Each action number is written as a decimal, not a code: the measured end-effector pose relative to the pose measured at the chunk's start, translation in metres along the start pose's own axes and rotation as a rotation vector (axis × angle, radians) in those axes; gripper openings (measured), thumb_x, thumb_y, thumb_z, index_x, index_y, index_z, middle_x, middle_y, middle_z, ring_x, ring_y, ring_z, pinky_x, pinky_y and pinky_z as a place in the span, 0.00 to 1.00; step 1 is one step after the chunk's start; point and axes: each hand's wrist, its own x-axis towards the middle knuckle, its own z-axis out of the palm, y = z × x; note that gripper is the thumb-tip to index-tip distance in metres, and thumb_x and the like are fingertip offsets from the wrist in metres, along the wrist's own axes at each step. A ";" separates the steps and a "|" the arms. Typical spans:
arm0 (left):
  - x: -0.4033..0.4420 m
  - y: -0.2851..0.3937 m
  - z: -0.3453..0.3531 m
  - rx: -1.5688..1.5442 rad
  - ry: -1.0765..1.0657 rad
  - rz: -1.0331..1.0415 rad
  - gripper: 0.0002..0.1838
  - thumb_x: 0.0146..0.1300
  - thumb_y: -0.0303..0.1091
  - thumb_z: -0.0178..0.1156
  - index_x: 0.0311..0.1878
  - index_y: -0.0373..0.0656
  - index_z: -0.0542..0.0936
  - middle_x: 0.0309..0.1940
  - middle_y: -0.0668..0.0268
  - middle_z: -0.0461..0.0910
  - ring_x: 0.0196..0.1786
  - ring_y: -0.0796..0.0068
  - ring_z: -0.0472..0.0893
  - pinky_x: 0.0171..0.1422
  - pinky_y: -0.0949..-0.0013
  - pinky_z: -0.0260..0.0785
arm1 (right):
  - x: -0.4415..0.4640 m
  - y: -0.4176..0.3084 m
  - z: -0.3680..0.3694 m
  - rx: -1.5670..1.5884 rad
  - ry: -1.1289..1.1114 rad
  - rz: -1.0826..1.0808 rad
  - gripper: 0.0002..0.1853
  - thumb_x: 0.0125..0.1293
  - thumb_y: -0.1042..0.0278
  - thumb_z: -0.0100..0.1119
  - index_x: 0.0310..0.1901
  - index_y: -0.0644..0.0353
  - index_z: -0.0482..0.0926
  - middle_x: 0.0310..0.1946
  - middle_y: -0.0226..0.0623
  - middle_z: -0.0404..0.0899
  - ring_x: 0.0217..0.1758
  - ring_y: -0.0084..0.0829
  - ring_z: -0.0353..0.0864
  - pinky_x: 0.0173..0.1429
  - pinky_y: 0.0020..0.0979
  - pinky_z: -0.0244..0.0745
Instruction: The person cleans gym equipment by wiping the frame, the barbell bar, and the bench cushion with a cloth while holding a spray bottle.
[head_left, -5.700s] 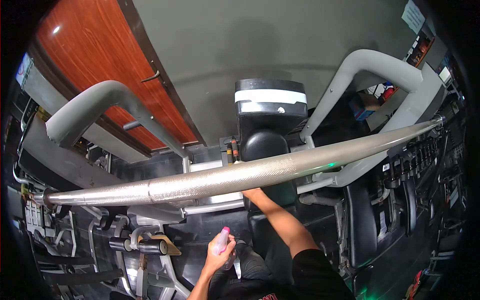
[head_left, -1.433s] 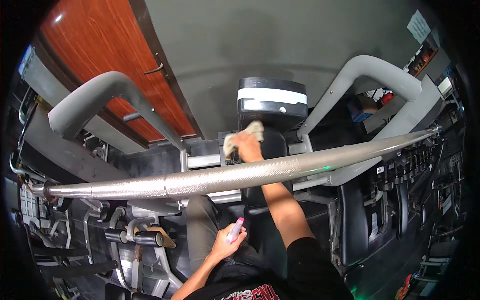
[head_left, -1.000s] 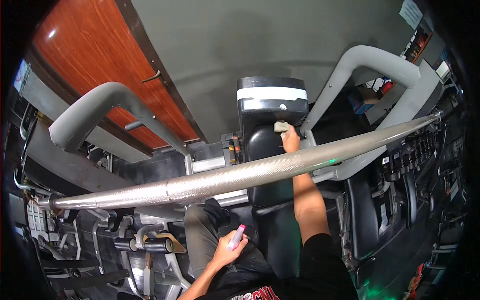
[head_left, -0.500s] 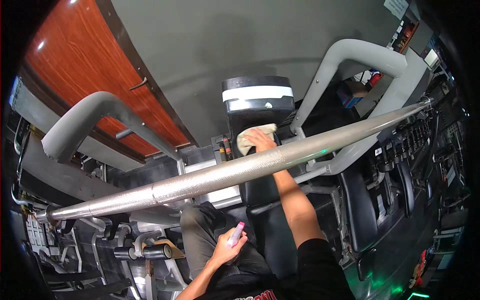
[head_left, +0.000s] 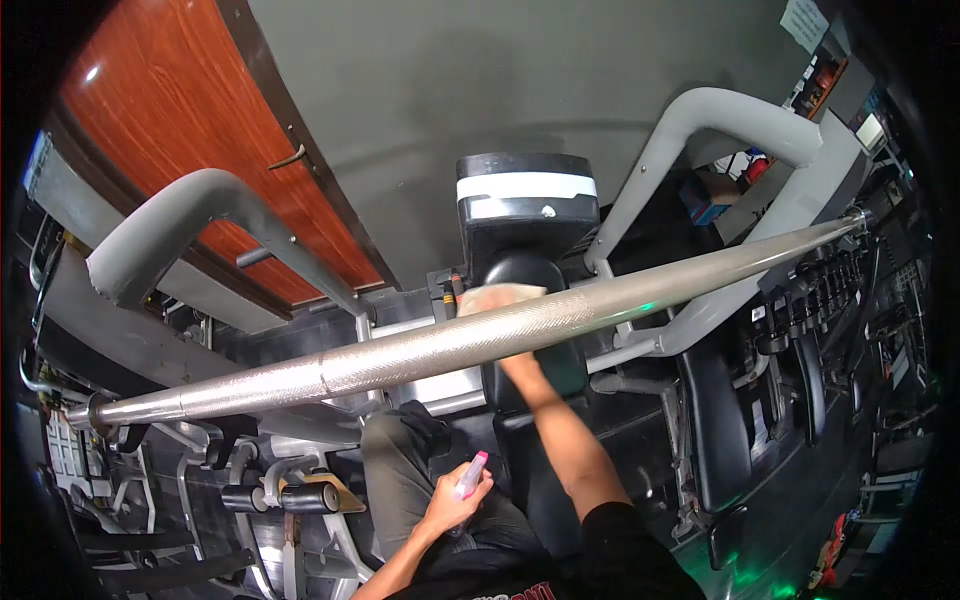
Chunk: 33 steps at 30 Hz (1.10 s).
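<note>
My left hand (head_left: pixel 455 500) is closed around a small translucent bottle (head_left: pixel 467 480) with a pink top, held above my lap. My right hand (head_left: pixel 517 364) reaches under a long metal barbell (head_left: pixel 430 352), which hides most of it. A pale cloth (head_left: pixel 503 296) shows just beyond the bar, held under that hand against the black padded bench (head_left: pixel 556 368). The bar crosses the view on a slant, over my right wrist. At the far end of the bench stands a black pad (head_left: pixel 526 215) with a white band.
Thick grey frame tubes rise on the left (head_left: pixel 170 225) and right (head_left: pixel 735 110). A wooden door (head_left: pixel 190 120) is set in the grey wall at the upper left. Other padded benches (head_left: pixel 715 430) and a rack of dumbbells (head_left: pixel 815 300) stand to the right.
My right hand has drawn the cloth back toward me and slightly left, so the bar now covers most of the hand. My left hand keeps the bottle in place.
</note>
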 end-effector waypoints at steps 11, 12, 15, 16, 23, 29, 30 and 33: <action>0.007 0.007 -0.002 -0.088 0.069 0.070 0.08 0.59 0.32 0.62 0.37 0.38 0.77 0.24 0.70 0.77 0.28 0.85 0.75 0.34 0.76 0.69 | -0.051 0.119 -0.071 -0.213 -0.216 0.427 0.19 0.60 0.79 0.46 0.53 0.59 0.74 0.50 0.48 0.76 0.56 0.46 0.72 0.58 0.41 0.69; 0.006 0.016 -0.001 -0.119 0.049 0.034 0.08 0.59 0.32 0.62 0.38 0.38 0.77 0.25 0.70 0.77 0.28 0.85 0.75 0.34 0.76 0.68 | -0.048 0.110 -0.072 -0.165 -0.239 0.666 0.19 0.60 0.79 0.46 0.54 0.61 0.73 0.53 0.50 0.73 0.59 0.46 0.69 0.60 0.41 0.67; 0.005 0.022 0.004 -0.150 0.021 -0.001 0.07 0.59 0.30 0.62 0.38 0.38 0.77 0.26 0.70 0.77 0.27 0.84 0.75 0.32 0.76 0.69 | -0.073 0.103 -0.021 -0.191 0.130 0.510 0.21 0.58 0.80 0.47 0.55 0.65 0.71 0.57 0.55 0.69 0.65 0.50 0.63 0.64 0.45 0.62; 0.005 0.022 0.005 -0.149 0.008 -0.003 0.06 0.60 0.28 0.61 0.37 0.37 0.76 0.28 0.70 0.76 0.27 0.84 0.75 0.31 0.76 0.70 | -0.078 0.091 -0.002 -0.319 0.164 0.321 0.20 0.56 0.81 0.48 0.53 0.67 0.72 0.53 0.56 0.72 0.61 0.54 0.65 0.64 0.48 0.59; 0.008 0.013 0.014 -0.093 0.016 0.051 0.07 0.60 0.28 0.61 0.39 0.38 0.76 0.28 0.70 0.76 0.27 0.83 0.76 0.31 0.76 0.70 | -0.074 0.026 0.006 -0.314 -0.536 -0.290 0.20 0.54 0.74 0.51 0.51 0.48 0.77 0.58 0.34 0.71 0.66 0.42 0.63 0.67 0.44 0.58; 0.009 0.010 0.019 -0.018 0.031 0.145 0.08 0.60 0.33 0.62 0.38 0.39 0.78 0.23 0.70 0.77 0.25 0.85 0.73 0.31 0.77 0.67 | -0.068 0.090 -0.071 -0.239 -0.251 0.090 0.25 0.52 0.84 0.48 0.51 0.46 0.76 0.61 0.34 0.68 0.65 0.42 0.65 0.61 0.38 0.69; 0.009 0.015 0.019 -0.016 0.023 0.147 0.08 0.60 0.33 0.62 0.38 0.39 0.78 0.23 0.70 0.77 0.25 0.85 0.73 0.31 0.77 0.67 | -0.068 0.084 -0.067 -0.186 -0.187 0.207 0.25 0.53 0.84 0.47 0.51 0.49 0.76 0.61 0.37 0.68 0.65 0.43 0.65 0.63 0.39 0.67; 0.002 0.027 0.016 -0.046 0.063 0.114 0.08 0.60 0.32 0.62 0.38 0.39 0.78 0.23 0.70 0.77 0.25 0.85 0.73 0.31 0.77 0.67 | -0.072 0.053 -0.021 -0.181 0.124 0.299 0.21 0.54 0.84 0.44 0.49 0.59 0.76 0.58 0.50 0.69 0.63 0.49 0.65 0.68 0.44 0.57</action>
